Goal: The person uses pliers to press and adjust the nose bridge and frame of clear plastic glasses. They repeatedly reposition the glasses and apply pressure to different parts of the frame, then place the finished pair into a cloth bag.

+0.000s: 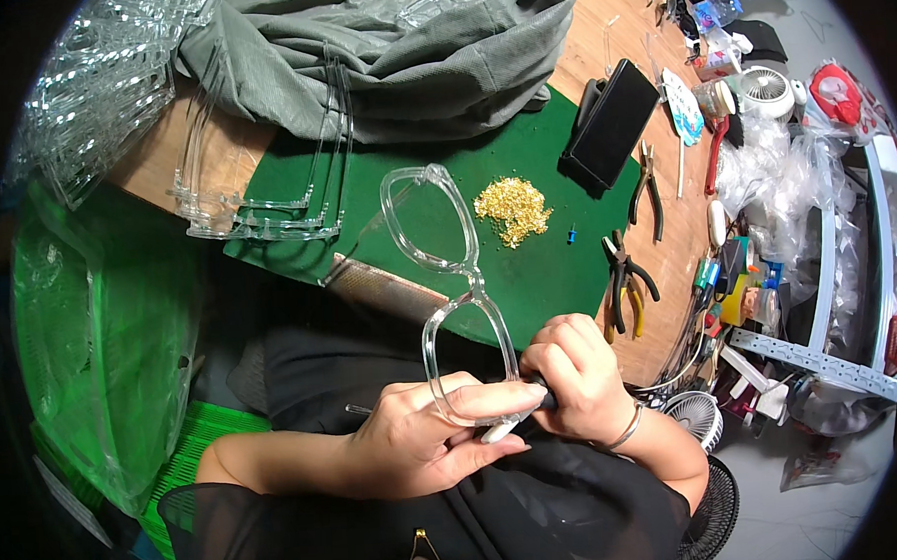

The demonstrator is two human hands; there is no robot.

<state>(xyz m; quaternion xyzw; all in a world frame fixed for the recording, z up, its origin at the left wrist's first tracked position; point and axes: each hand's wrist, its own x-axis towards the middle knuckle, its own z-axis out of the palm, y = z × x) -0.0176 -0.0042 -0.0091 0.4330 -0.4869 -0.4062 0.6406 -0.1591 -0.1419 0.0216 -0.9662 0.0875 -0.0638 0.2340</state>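
Head view: clear eyeglass frame (472,278) is in front of the torso, at 12 o'clock from the left hand (415,437), lying over the table (669,280) edge in view. Left fingers pinched on its near rim, with a white piece (497,433) also between them. Right hand (576,380) curled tight round a dark piece (548,401), mostly hidden; can't tell what it is or whether it touches the frame.

Handling, my take: support the rim right beside the working spot, keep force off the bridge, push in line with the joint, no twisting. Clear plastic looks glossy, likely scuffs; keep metal edges off it.

Materials: smooth rounded rims, narrow bridge. Gold bits (513,212), tiny and shiny, heaped loose on the flat green mat (539,296), 1 o'clock from left hand; easily scattered, I'd guess. Dark-handled pliers (626,272) at 1 from right hand. Stacked clear frames (266,228), angular and glassy, at 10 from the held one. Grey cloth (390,82), soft, deep folds, at 12.
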